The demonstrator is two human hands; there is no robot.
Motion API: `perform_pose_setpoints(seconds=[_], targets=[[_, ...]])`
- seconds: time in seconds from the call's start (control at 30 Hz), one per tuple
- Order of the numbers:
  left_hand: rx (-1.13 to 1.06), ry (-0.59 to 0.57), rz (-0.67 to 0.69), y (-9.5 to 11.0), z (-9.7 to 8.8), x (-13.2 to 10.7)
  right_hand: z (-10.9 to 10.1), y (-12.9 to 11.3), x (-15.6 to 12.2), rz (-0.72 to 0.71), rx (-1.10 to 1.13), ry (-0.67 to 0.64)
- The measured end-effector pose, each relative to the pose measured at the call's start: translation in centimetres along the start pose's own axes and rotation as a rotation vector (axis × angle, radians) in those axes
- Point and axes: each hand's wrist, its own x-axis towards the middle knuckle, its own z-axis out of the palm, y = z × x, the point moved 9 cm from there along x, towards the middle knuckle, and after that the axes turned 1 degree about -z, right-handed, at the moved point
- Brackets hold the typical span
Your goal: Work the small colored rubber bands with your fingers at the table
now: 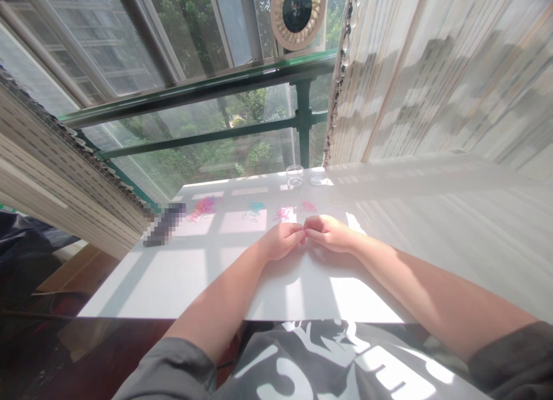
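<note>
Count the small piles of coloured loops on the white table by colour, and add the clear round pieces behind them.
Pink or magenta piles of thin loops: 3
Teal pile of thin loops: 1
Clear round cup: 1
Clear flat round lid or dish: 1
Total: 6

Harsh window sunlight, warped edges

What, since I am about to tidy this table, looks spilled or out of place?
Nothing stands out. The coloured bands lie in separate small heaps on the white table, the clear cup stands upright with its lid beside it, and the left hand and right hand meet fingertip to fingertip. Nothing looks spilled.
</note>
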Motion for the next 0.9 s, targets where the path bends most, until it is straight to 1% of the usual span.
perform_pose_setpoints(seconds=[0.43, 0.67, 0.9], targets=[[0.014, 0.002, -0.006, -0.2, 0.05, 0.01, 0.06, -0.1, -0.02, -0.01, 0.005, -0.012], [0.019, 0.009, -0.009, 0.29, -0.1, -0.11, -0.24, -0.64, -0.32, -0.016, 0.019, 0.016], [0.034, 0.003, -0.007, 0.32, -0.04, -0.13, -0.08, -0.34, -0.04, -0.027, -0.001, -0.004]])
